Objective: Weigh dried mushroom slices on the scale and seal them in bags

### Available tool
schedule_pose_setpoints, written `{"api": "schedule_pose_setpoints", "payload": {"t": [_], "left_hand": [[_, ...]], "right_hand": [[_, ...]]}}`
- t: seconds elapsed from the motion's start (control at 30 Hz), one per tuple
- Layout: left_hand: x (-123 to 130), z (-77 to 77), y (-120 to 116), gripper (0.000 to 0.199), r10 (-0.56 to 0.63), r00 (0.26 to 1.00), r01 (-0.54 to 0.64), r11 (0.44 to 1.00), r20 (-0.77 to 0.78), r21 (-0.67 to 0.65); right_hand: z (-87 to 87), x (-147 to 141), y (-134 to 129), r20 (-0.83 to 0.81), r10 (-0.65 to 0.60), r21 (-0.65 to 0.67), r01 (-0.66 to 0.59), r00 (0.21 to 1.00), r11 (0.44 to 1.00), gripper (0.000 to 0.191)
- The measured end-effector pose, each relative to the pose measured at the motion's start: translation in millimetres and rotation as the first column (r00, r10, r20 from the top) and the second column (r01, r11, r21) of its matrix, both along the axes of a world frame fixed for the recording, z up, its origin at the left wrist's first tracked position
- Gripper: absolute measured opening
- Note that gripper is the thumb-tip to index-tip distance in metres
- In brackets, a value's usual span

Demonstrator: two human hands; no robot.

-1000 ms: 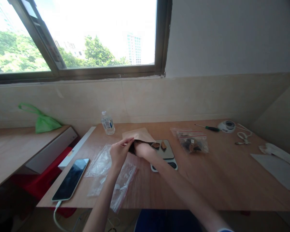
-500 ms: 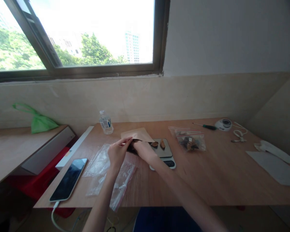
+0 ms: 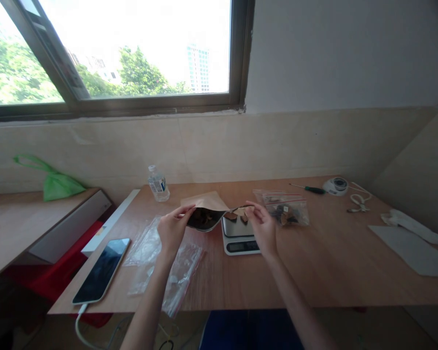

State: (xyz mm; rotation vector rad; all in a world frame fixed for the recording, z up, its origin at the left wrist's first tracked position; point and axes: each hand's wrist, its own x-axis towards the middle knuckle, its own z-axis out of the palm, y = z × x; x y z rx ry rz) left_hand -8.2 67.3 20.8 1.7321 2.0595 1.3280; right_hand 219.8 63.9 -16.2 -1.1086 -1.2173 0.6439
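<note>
My left hand (image 3: 173, 226) pinches the near left edge of a brown kraft paper pouch (image 3: 207, 200). The pouch mouth gapes toward me, showing a dark inside with brown pieces in it. To its right, my right hand (image 3: 263, 226) is closed on a thin brown dried slice (image 3: 241, 210), held above a kitchen scale (image 3: 237, 232). Other brown dried pieces (image 3: 232, 217) lie on the scale's metal plate, partly hidden by the held slice and my fingers. The scale's dark display faces me; I cannot read it.
Clear zip bags (image 3: 180, 277) lie left of the scale, near a charging phone (image 3: 102, 272). A water bottle (image 3: 158, 184) stands behind. Filled zip bags (image 3: 290, 211), a screwdriver (image 3: 314, 190), a dome camera (image 3: 336, 186) and a white sheet (image 3: 410, 250) are on the right.
My right hand has come out of the pouch mouth and moved right, over the scale, with a brown slice in its fingers. My left hand still holds the pouch, whose mouth now shows wide.
</note>
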Motion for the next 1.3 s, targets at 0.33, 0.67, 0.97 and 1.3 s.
{"api": "schedule_pose_setpoints", "payload": {"t": [0.33, 0.67, 0.97, 1.3], "left_hand": [[1.4, 0.4, 1.2, 0.025, 0.006, 1.0, -0.006, 1.0, -0.009, 0.01], [5.4, 0.2, -3.3, 0.023, -0.021, 1.0, 0.021, 1.0, 0.0, -0.01], [5.9, -5.5, -5.5, 0.026, -0.033, 0.999, 0.033, 0.999, -0.006, 0.014], [3.8, -18.5, -8.8, 0.024, -0.024, 0.999, 0.023, 0.999, 0.026, 0.048]], "right_hand": [[-69.2, 2.0, 32.8, 0.118, 0.056, -0.213, -0.03, 0.991, 0.976, 0.032], [13.2, -23.9, -12.4, 0.505, -0.023, 0.299, -0.15, 0.863, 0.942, 0.021], [35.6, -82.2, -4.0, 0.926, 0.248, -0.15, -0.323, 0.286, 0.934, 0.036], [25.0, -121.0, 11.8, 0.92, 0.317, -0.31, -0.067, 0.231, 0.948, 0.032]]}}
